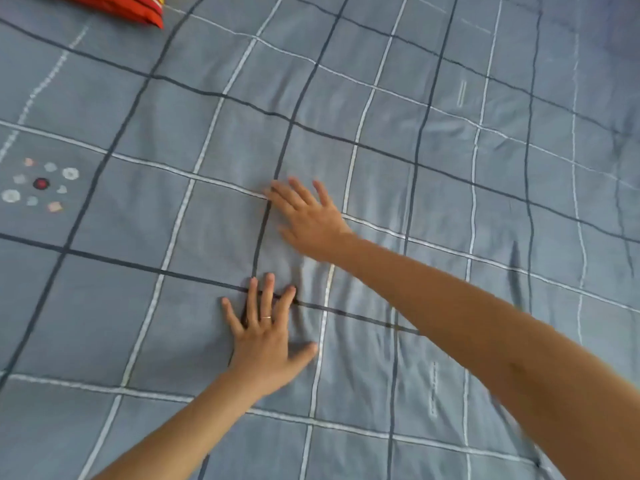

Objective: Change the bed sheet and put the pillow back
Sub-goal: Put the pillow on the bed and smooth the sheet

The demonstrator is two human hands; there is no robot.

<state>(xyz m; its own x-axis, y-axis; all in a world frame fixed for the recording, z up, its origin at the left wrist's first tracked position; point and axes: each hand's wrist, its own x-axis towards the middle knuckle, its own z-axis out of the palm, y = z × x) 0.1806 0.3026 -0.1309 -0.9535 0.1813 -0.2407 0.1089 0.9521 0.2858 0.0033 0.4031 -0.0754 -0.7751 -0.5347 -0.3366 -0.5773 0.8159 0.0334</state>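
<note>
A grey-blue bed sheet [450, 188] with dark and white grid lines covers the whole bed. My left hand [266, 344] lies flat on it near the middle, fingers spread, a ring on one finger. My right hand [308, 216] presses flat on the sheet just beyond the left one, fingers straight and pointing left. Small wrinkles run through the cloth between and to the right of the hands. A red and orange striped pillow [121, 6] shows only its corner at the top left edge.
A printed cluster of small round motifs [41, 185] sits on the sheet at the far left. More folds mark the sheet at the right side [620, 157].
</note>
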